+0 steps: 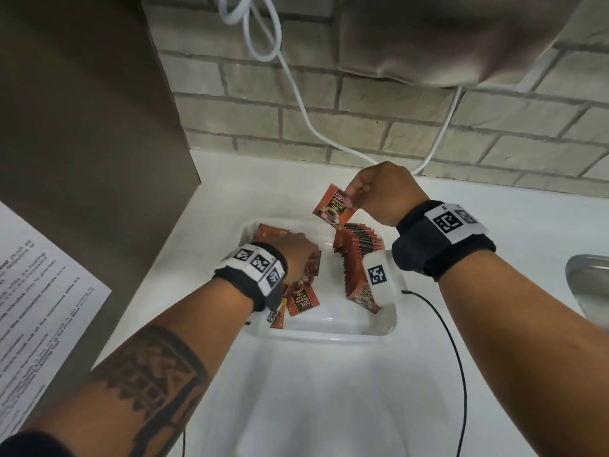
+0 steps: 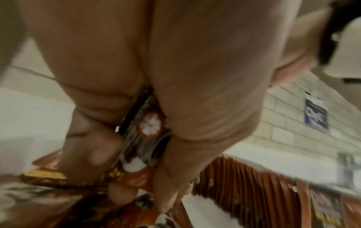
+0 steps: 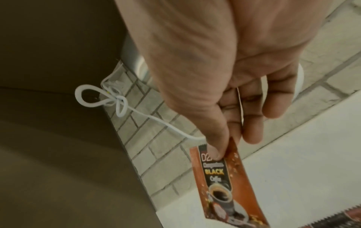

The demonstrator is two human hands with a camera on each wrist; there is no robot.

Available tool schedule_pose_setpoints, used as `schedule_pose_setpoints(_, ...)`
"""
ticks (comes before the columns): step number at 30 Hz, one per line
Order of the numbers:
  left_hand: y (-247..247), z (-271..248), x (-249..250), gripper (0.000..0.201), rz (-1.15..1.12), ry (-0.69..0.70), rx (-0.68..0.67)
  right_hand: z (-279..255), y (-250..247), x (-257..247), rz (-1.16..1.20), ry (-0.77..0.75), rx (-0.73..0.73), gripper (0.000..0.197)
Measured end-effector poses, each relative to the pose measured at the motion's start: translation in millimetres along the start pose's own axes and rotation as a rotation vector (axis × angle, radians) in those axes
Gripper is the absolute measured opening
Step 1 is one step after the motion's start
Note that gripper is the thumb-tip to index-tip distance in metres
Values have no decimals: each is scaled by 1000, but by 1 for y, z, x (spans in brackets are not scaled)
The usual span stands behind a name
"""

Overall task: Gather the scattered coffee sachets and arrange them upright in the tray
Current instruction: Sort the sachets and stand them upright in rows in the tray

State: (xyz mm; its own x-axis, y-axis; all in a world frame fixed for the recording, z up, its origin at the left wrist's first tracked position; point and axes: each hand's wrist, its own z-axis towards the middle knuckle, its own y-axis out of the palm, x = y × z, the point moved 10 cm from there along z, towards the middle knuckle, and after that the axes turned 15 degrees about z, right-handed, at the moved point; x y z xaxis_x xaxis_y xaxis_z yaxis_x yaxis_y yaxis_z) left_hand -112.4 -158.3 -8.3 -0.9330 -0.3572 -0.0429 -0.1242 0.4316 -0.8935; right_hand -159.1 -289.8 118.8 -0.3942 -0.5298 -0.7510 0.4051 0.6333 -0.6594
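Observation:
A white tray (image 1: 329, 335) lies on the white counter. Along its right side a row of orange-and-black coffee sachets (image 1: 357, 249) stands upright, and the same row (image 2: 244, 182) shows in the left wrist view. Several loose sachets (image 1: 301, 300) lie flat in the tray's left half. My left hand (image 1: 296, 255) is down among them, its fingers (image 2: 93, 152) and thumb curled round a sachet (image 2: 148, 128). Above the tray's far end, my right hand (image 1: 357, 192) pinches one sachet (image 1: 334, 207) by its top edge; in the right wrist view that sachet (image 3: 224, 185) hangs below the thumb.
A tall brown cabinet side (image 1: 82, 127) rises at the left with a printed sheet (image 1: 33, 291) on it. A white cable (image 1: 296, 94) hangs down the brick wall to the counter. A metal sink edge (image 1: 590, 285) lies at the right. A black wire (image 1: 458, 357) crosses the counter near the tray.

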Motion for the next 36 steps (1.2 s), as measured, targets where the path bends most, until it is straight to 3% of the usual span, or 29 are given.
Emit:
schedule_pose_setpoints(4,7,21,18,62,271,49,-24,11,19,11,-203,77,-72,18)
schedule_pose_setpoints(10,14,20,26,61,351,72,-127,26,47,29,-324,146,-126,26)
schedule_pose_setpoints(17,15,16,25,50,353,31,-123,40,72,36,-624,113,-168,27)
schedule_pose_setpoints(23,-4,12,25,57,247,37,-93,49,87,50,-531,179,-190,23)
schedule_pose_setpoints(36,-16,7,39,57,297,138,-124,66,99,73,-495,250,-183,23)
